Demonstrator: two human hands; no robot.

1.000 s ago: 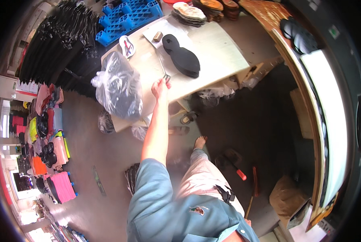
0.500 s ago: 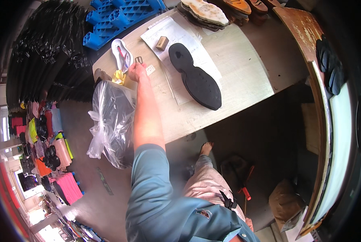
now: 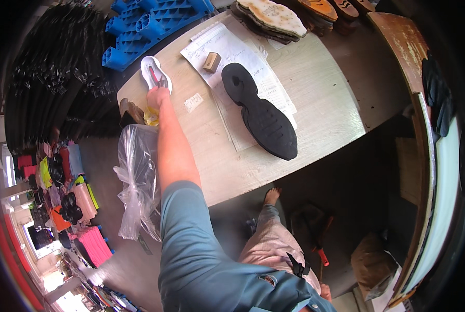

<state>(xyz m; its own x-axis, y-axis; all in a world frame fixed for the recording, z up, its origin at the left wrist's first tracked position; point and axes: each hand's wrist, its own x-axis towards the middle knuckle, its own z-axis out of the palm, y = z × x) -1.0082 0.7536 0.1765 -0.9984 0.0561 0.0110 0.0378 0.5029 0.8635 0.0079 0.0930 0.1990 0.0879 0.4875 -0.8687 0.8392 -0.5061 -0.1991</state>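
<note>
My left hand point(image 3: 158, 95) is stretched over the far left corner of the table, closed on a small dark rectangular piece point(image 3: 162, 83) that looks like a buckle. It is at the near end of a white sole-shaped tray point(image 3: 145, 66), which has a red, slim item point(image 3: 153, 74) in it. Beside my wrist lies a crumpled yellow wrapper point(image 3: 151, 117). My right hand point(image 3: 325, 292) shows only in part at the lower edge, by my leg; its fingers cannot be made out.
A black shoe sole point(image 3: 267, 122) and a small wooden block point(image 3: 211, 62) lie on written papers point(image 3: 227, 47) on the pale table point(image 3: 323, 99). A clear plastic bag point(image 3: 133, 182) hangs at the left edge. A blue pallet point(image 3: 154, 28) and stacked sole shapes point(image 3: 271, 18) are beyond.
My left hand has moved left with the small dark piece, from the bare tabletop to the white tray. The view has shifted slightly.
</note>
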